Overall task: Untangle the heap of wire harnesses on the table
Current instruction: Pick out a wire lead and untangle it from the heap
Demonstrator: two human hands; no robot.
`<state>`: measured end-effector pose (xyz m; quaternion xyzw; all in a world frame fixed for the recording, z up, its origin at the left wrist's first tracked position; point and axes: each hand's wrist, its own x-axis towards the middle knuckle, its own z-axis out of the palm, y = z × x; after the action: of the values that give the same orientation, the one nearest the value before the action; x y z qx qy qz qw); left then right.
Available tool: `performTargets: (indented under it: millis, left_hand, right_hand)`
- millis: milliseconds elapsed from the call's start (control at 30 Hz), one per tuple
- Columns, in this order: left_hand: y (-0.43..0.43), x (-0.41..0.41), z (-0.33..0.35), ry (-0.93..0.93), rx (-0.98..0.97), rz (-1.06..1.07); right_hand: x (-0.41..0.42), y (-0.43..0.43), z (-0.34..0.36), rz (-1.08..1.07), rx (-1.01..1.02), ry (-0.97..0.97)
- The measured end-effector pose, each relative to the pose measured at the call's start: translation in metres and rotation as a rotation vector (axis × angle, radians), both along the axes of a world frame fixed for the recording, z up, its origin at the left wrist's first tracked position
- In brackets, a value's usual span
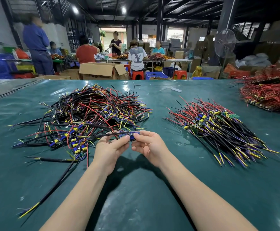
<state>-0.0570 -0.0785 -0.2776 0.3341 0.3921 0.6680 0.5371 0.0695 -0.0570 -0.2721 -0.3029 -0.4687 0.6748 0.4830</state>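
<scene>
Green table [136,189] — left hand [109,147], right hand [150,144] (palms inward) pinch one harness [132,137].

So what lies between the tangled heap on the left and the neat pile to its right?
Between the tangled heap and the neat pile, the head view shows only bare green table cover.

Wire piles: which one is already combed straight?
The middle pile: its wires lie parallel. The left heap crisscrosses; the far-right red pile looks jumbled.
</scene>
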Motion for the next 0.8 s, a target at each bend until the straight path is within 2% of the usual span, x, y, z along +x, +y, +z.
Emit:
performTargets:
  millis: [333, 433, 500, 533, 567, 700, 733, 800]
  left_hand:
    - [0.002, -0.006, 0.000, -0.072, -0.036, -0.145]
    - [0.002, -0.008, 0.003, -0.186, -0.077, -0.153]
    - [0.002, -0.012, 0.006, -0.196, -0.093, -0.172]
    - [0.003, -0.014, 0.005, -0.126, -0.096, -0.167]
    - [0.003, -0.015, 0.003, 0.029, -0.105, -0.123]
    - [0.005, -0.017, -0.007, 0.995, -0.145, 0.215]
    - [0.004, -0.017, -0.006, 1.145, -0.141, 0.264]
    - [0.003, -0.019, -0.007, 1.308, -0.126, 0.341]
  right_hand:
    - [-0.001, -0.003, -0.001, 0.039, -0.171, 0.192]
    - [-0.001, -0.003, 0.004, 0.059, -0.270, 0.350]
    - [-0.002, -0.003, 0.007, 0.048, -0.247, 0.414]
    - [-0.002, -0.002, 0.007, 0.028, -0.227, 0.431]
    - [-0.002, -0.002, 0.007, -0.002, -0.217, 0.433]
    - [0.003, 0.000, 0.003, -0.166, -0.182, 0.248]
    - [0.004, 0.002, 0.003, -0.195, -0.171, 0.222]
    - [0.005, 0.003, 0.002, -0.232, -0.164, 0.196]
